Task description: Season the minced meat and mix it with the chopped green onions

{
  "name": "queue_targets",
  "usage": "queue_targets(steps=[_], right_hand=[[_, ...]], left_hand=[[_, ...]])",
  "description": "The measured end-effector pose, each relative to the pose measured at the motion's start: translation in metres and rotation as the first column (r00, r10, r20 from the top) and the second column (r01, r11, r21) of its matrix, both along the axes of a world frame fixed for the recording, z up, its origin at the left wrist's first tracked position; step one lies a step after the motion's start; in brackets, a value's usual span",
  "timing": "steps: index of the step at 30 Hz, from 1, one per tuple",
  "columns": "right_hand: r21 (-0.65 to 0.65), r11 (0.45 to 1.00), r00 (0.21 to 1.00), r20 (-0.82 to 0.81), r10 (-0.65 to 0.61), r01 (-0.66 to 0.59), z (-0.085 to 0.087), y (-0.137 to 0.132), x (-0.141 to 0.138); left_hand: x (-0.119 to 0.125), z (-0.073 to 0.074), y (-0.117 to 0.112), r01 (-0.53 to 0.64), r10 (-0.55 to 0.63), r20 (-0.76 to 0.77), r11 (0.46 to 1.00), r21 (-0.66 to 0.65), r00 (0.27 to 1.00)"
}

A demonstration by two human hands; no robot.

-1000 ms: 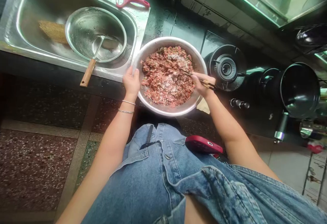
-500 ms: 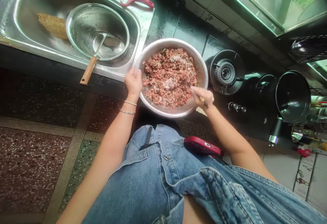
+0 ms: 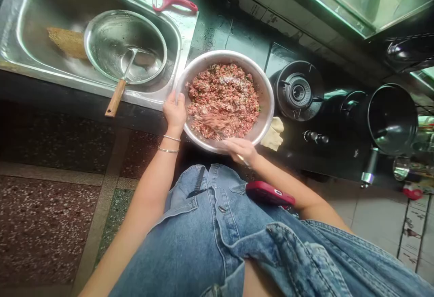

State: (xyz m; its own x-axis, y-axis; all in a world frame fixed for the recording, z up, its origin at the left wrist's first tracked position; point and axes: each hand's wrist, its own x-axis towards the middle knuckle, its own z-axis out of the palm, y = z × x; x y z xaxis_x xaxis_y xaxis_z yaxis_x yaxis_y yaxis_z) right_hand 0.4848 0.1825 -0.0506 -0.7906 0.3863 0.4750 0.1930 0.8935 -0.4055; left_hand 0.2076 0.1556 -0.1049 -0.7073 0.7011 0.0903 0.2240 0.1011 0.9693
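A wide metal bowl (image 3: pixel 267 111) holds minced meat (image 3: pixel 224 93) with green bits and pale powder on top. My left hand (image 3: pixel 174 110) grips the bowl's left rim, thumb on the inner wall. At the near rim, my right hand (image 3: pixel 240 150) is closed around a thin stick-like utensil (image 3: pixel 243 159). Its pale rear end shows behind the hand. The other end is lost in motion blur among the meat, near the bowl's lower left, so its exact kind is unclear.
Left is a steel sink (image 3: pixel 30 21) with a metal basin (image 3: pixel 125 16), a wooden-handled tool (image 3: pixel 115 98) and a brown scrubber (image 3: pixel 68 41). A red peeler (image 3: pixel 174 2) lies on its edge. Right are a pale cloth (image 3: pixel 274 134), a gas burner (image 3: pixel 298 91) and a black pan (image 3: pixel 391 118).
My right hand has swept left and nearer to me along the bowl's rim, moving the utensil through the meat. The pale cloth is now more exposed. My left hand keeps its hold.
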Motion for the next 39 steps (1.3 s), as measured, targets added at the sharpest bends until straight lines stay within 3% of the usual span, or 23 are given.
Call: queue_targets(steps=[2,3,5,7,9,12,15,16,18,19,21,23,25,27,30,32,35,37,39], right_hand=[[-0.043,0.998,0.999,-0.001,0.05,-0.049,-0.007,0.015,-0.016],[-0.065,0.998,1.0,0.014,0.007,-0.006,-0.007,0.026,-0.017],[-0.08,0.984,0.987,0.052,-0.153,0.157,0.0,0.04,0.0],[-0.043,0.966,0.965,0.082,-0.251,0.255,0.013,0.029,0.028],[-0.011,0.985,0.979,0.112,-0.172,0.175,0.02,0.002,0.043],[-0.077,0.995,0.984,0.16,0.08,-0.068,0.01,-0.019,0.017],[-0.168,0.972,0.975,0.122,0.185,-0.164,-0.006,0.025,-0.024],[-0.174,0.981,0.989,0.102,0.104,-0.085,-0.007,0.046,-0.026],[-0.145,0.982,0.988,0.115,-0.101,0.117,0.0,0.075,-0.006],[-0.112,0.976,0.977,0.126,-0.174,0.188,0.008,0.077,0.013],[-0.048,0.975,0.969,0.134,-0.208,0.216,0.023,0.054,0.053],[-0.041,0.989,0.982,0.131,-0.135,0.141,0.03,0.011,0.074],[-0.064,0.998,0.992,0.128,-0.009,0.018,0.023,-0.023,0.061],[-0.092,0.988,0.975,0.17,0.141,-0.127,0.009,-0.025,0.018],[-0.14,0.972,0.946,0.238,0.22,-0.19,-0.006,0.037,-0.05],[-0.15,0.986,0.969,0.224,0.101,-0.068,-0.003,0.094,-0.063],[-0.131,0.985,0.98,0.175,-0.09,0.113,0.018,0.145,-0.023],[-0.106,0.975,0.974,0.14,-0.181,0.196,0.034,0.139,0.022],[-0.062,0.98,0.974,0.133,-0.181,0.191,0.043,0.106,0.06]], left_hand=[[-0.001,0.0,-0.001,0.009,-0.009,0.001,1.0,0.002,1.0],[-0.001,-0.001,-0.001,0.017,-0.017,0.001,1.0,0.004,1.0],[-0.001,-0.002,-0.001,0.028,-0.028,0.005,1.0,0.009,1.0],[-0.001,-0.002,-0.001,0.026,-0.026,0.012,1.0,0.014,1.0],[0.0,-0.002,-0.001,0.022,-0.022,0.012,1.0,0.013,1.0],[0.0,0.0,-0.002,0.027,-0.027,0.004,1.0,0.005,1.0],[-0.001,0.002,-0.002,0.049,-0.049,0.001,0.999,0.009,0.999],[-0.001,0.003,-0.002,0.053,-0.053,0.001,0.999,0.011,0.999],[-0.001,0.003,-0.002,0.052,-0.053,0.01,0.999,0.01,0.999],[-0.001,0.003,-0.002,0.05,-0.05,0.018,0.999,0.007,0.999],[0.0,0.003,-0.001,0.044,-0.044,0.034,0.999,0.003,0.998],[0.001,0.003,0.0,0.04,-0.04,0.043,0.999,0.001,0.998],[0.001,0.003,0.0,0.04,-0.04,0.044,0.999,-0.001,0.998],[0.0,0.004,0.0,0.049,-0.049,0.038,0.999,-0.002,0.998],[-0.002,0.005,0.0,0.064,-0.064,0.013,0.998,0.002,0.998],[-0.003,0.005,0.0,0.068,-0.068,0.0,0.998,0.004,0.998],[-0.003,0.005,0.0,0.061,-0.061,0.004,0.998,0.01,0.998],[-0.001,0.005,0.0,0.054,-0.054,0.018,0.998,0.016,0.998],[0.0,0.005,0.0,0.046,-0.046,0.028,0.999,0.019,0.999]])
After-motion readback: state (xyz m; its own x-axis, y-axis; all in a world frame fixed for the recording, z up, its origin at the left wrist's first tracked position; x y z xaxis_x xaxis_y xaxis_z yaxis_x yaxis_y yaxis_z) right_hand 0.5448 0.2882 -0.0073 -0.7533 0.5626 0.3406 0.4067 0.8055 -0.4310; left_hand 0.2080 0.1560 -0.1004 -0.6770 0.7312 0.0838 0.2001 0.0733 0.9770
